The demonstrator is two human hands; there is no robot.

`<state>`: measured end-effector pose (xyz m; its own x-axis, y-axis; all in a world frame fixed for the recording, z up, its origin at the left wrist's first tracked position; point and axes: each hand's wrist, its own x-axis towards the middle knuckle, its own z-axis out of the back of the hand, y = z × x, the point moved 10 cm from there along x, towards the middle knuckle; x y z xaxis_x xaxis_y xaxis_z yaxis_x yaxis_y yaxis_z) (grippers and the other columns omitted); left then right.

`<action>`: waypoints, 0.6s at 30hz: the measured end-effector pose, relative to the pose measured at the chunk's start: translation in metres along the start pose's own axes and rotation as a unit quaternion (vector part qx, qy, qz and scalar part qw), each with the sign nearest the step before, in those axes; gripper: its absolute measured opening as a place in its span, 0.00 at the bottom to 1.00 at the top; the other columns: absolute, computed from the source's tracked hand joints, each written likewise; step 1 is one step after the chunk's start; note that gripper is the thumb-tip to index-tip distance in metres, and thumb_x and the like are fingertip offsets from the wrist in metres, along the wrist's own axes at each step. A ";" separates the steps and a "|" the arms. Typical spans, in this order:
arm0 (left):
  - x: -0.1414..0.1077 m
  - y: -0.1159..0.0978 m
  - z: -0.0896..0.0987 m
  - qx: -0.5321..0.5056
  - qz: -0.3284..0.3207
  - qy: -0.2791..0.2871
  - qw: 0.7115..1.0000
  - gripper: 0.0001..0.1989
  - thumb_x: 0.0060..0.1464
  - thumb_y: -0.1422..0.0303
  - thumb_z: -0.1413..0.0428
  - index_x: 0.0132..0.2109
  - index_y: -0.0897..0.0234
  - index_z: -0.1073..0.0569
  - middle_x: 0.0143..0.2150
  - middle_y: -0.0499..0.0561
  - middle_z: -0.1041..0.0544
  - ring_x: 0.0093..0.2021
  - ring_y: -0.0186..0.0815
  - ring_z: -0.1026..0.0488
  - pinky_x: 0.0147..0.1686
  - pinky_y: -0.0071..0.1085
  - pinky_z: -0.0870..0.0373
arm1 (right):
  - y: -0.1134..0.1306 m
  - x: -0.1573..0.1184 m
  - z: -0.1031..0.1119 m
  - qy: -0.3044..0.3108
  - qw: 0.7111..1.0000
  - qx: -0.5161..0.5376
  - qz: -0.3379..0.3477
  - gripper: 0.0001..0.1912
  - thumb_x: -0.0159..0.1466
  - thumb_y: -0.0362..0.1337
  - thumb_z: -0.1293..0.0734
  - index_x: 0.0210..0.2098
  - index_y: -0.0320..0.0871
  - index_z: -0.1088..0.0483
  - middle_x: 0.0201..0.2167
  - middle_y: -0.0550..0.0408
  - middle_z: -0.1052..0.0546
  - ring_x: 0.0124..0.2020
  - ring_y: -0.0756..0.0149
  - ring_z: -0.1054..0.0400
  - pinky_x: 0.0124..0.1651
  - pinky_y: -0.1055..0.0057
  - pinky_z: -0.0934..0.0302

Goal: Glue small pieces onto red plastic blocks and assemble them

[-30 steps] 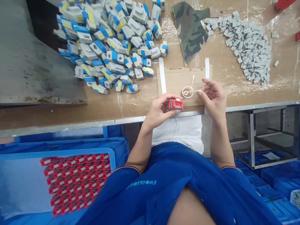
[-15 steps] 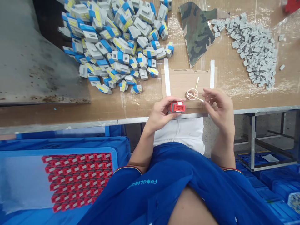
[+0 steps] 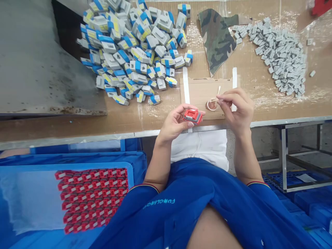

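Note:
Near the table's front edge, my left hand (image 3: pixel 176 122) grips a red and grey block (image 3: pixel 192 116), its recessed red face turned up. To its right, my right hand (image 3: pixel 237 109) pinches a thin cotton swab (image 3: pixel 219 100) between thumb and fingertips, over a small round container (image 3: pixel 212 104) with a pale rim. A second swab (image 3: pixel 219 90) leans out of that container. Both hands are above a cardboard piece (image 3: pixel 199 91) held by white tape strips (image 3: pixel 186 84).
Grey blocks with blue and yellow bands (image 3: pixel 137 52) are heaped at the back left, beside a metal sheet (image 3: pixel 38 69). Camouflage cloth (image 3: pixel 216 38) and small grey pieces (image 3: pixel 282 55) lie at the back right. A blue crate (image 3: pixel 131 173) at lower left holds rows of red blocks (image 3: pixel 93 193).
My left hand has tilted the block so its recessed face points more upward. My right hand has moved left and slightly away from me, bringing its swab to the container.

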<state>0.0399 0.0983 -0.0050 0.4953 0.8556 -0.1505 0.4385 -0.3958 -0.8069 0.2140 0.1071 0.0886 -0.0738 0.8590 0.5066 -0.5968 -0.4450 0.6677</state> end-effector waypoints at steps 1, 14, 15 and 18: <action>0.000 0.000 0.000 0.005 -0.001 -0.002 1.000 0.24 0.49 0.63 0.26 0.49 0.63 0.25 0.48 0.57 0.14 0.43 0.36 0.15 0.47 0.29 0.21 | -0.001 0.000 0.003 -0.016 1.000 -0.004 0.004 0.04 0.71 0.37 0.30 0.42 0.49 0.21 0.36 0.56 0.21 0.36 0.65 0.26 0.34 0.67 0.33; -0.001 -0.006 -0.001 0.122 -0.062 -0.033 0.990 0.21 0.51 0.70 0.28 0.51 0.64 0.24 0.52 0.56 0.15 0.47 0.35 0.15 0.48 0.26 0.21 | -0.040 -0.033 0.014 -0.150 0.966 0.146 -0.150 0.10 0.69 0.44 0.27 0.37 0.47 0.29 0.34 0.59 0.17 0.35 0.66 0.18 0.35 0.70 0.26; -0.001 -0.005 -0.001 0.133 -0.065 -0.036 0.988 0.22 0.51 0.70 0.28 0.51 0.64 0.24 0.53 0.57 0.15 0.47 0.35 0.15 0.48 0.26 0.21 | -0.040 -0.034 0.015 -0.156 0.963 0.150 -0.162 0.12 0.69 0.45 0.27 0.36 0.47 0.30 0.32 0.59 0.17 0.32 0.66 0.19 0.34 0.71 0.26; -0.002 -0.002 -0.002 0.163 -0.069 -0.047 0.983 0.23 0.52 0.67 0.28 0.52 0.64 0.24 0.53 0.58 0.16 0.49 0.37 0.16 0.50 0.29 0.20 | -0.032 -0.033 0.019 -0.168 0.957 0.157 -0.178 0.16 0.69 0.48 0.27 0.34 0.47 0.33 0.28 0.60 0.18 0.28 0.66 0.20 0.29 0.71 0.27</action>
<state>0.0392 0.0965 -0.0024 0.3700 0.9266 -0.0664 0.2256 -0.1589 -0.9612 0.2503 0.0878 0.0605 0.3815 0.8640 0.3287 -0.2625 -0.2397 0.9347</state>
